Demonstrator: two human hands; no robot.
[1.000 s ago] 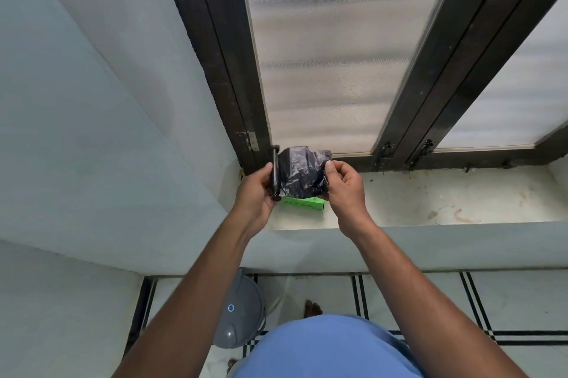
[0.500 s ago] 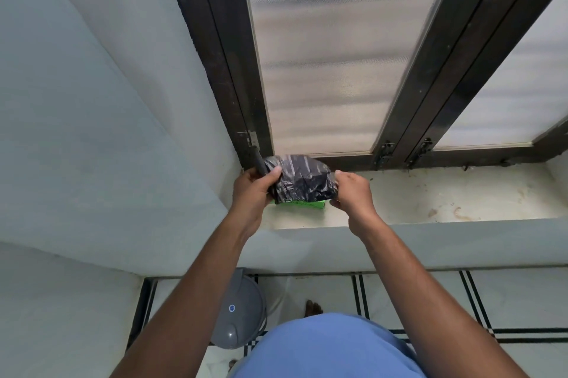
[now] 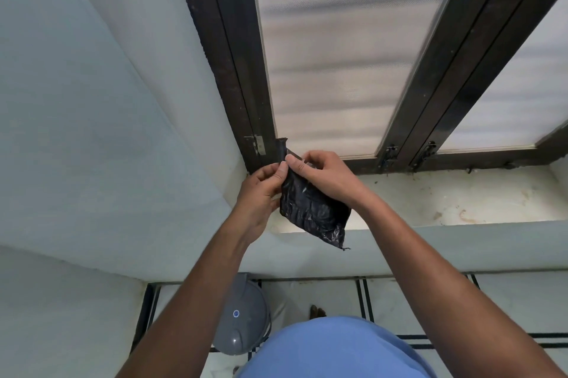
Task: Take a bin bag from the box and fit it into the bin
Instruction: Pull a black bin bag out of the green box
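Observation:
A folded black bin bag (image 3: pixel 313 211) hangs above the window sill, pinched at its upper edge by both hands. My left hand (image 3: pixel 261 193) grips the bag's top left corner. My right hand (image 3: pixel 322 174) holds the top edge from the right, with its fingers touching the left hand's fingers. The bag's lower corner points down and to the right. The green box is hidden behind the bag and hands. A grey bin (image 3: pixel 242 319) with a closed lid stands on the floor below, partly covered by my left forearm.
The stained window sill (image 3: pixel 445 199) runs to the right under a dark-framed window (image 3: pixel 408 107) with frosted panes. A pale wall (image 3: pixel 92 131) closes the left side. The tiled floor (image 3: pixel 507 300) with dark lines lies below, and a foot (image 3: pixel 316 311) shows by the bin.
The bag was held wide between both hands over the green box. The hands have come together at its top edge, and the bag now hangs down tilted, covering the box.

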